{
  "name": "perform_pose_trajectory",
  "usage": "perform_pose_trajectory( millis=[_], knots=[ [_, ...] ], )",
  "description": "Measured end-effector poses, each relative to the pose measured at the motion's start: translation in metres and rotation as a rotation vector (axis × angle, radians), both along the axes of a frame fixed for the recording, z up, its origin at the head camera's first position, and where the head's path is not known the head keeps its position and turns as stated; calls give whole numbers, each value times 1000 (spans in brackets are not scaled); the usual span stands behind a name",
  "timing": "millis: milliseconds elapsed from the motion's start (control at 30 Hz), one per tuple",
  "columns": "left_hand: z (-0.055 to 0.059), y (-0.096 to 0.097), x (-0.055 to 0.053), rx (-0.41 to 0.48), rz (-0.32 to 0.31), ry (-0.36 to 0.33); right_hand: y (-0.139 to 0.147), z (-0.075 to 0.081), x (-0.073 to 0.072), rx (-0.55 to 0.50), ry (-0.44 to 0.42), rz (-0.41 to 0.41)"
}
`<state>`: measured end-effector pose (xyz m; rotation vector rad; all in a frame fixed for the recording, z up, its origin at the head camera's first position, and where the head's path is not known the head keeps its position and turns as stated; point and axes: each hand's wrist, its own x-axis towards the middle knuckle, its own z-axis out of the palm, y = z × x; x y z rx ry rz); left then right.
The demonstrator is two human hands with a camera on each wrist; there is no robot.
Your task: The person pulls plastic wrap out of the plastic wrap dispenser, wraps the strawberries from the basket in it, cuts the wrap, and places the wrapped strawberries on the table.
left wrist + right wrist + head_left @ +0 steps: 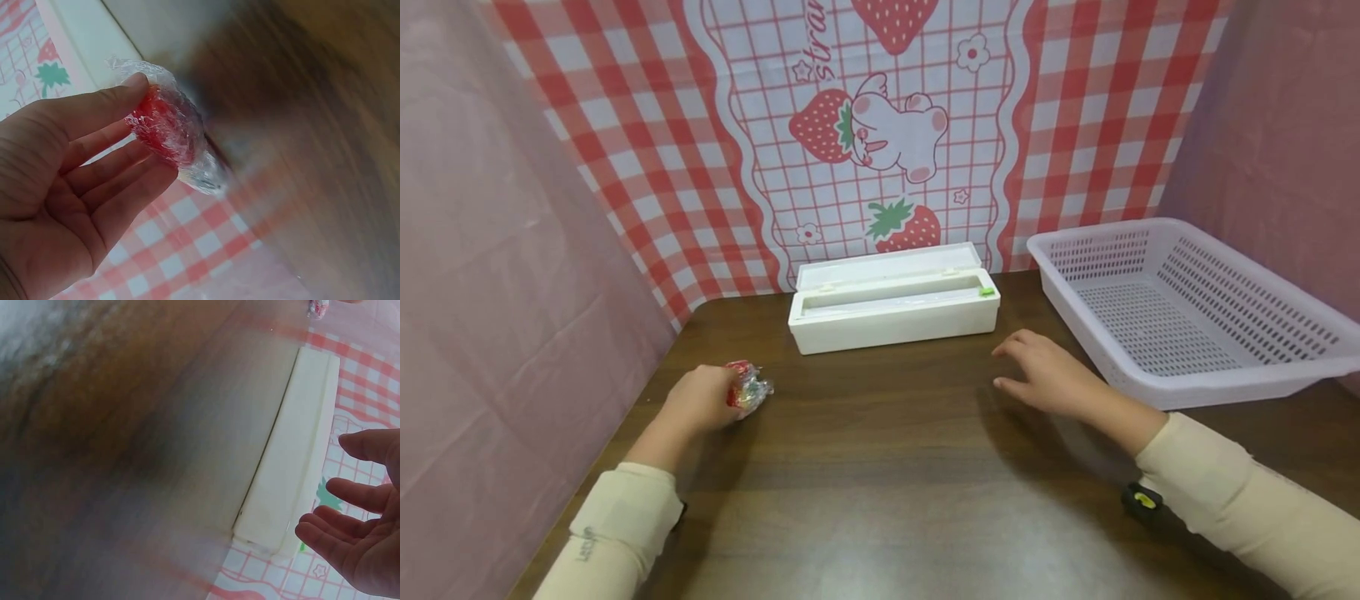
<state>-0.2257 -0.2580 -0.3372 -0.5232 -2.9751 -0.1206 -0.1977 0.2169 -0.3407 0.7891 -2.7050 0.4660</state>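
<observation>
My left hand [700,398] pinches a red bundle wrapped in clear plastic film [169,125] between thumb and fingertips, over the left side of the table. Crumpled film ends stick out from it, and the kind of thing inside is hidden by the wrap. My right hand [1041,372] holds nothing; its fingers are spread and slightly bent, in front of the basket's left corner. Between the hands and farther back, a long white cling film dispenser [895,325] stands with its lid tipped back. A pale roll lies inside, and a green slider [987,292] sits at its right end.
A white perforated plastic basket [1217,387] stands at the right of the brown wooden table [865,475]. Behind the table hangs a red-and-white checked strawberry cloth [692,167]. Pink cloth [497,275] borders both sides.
</observation>
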Motion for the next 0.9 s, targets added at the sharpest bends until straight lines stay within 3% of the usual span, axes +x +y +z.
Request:
perform_pose_trajectory(
  millis=[500,900],
  knots=[
    [1,-10,-4,35,-44,-49,-4,-2,-2,9,-37,13],
    [-4,-14,-11,17,37,-6,-6,-4,-3,15,-44,17]
  ],
)
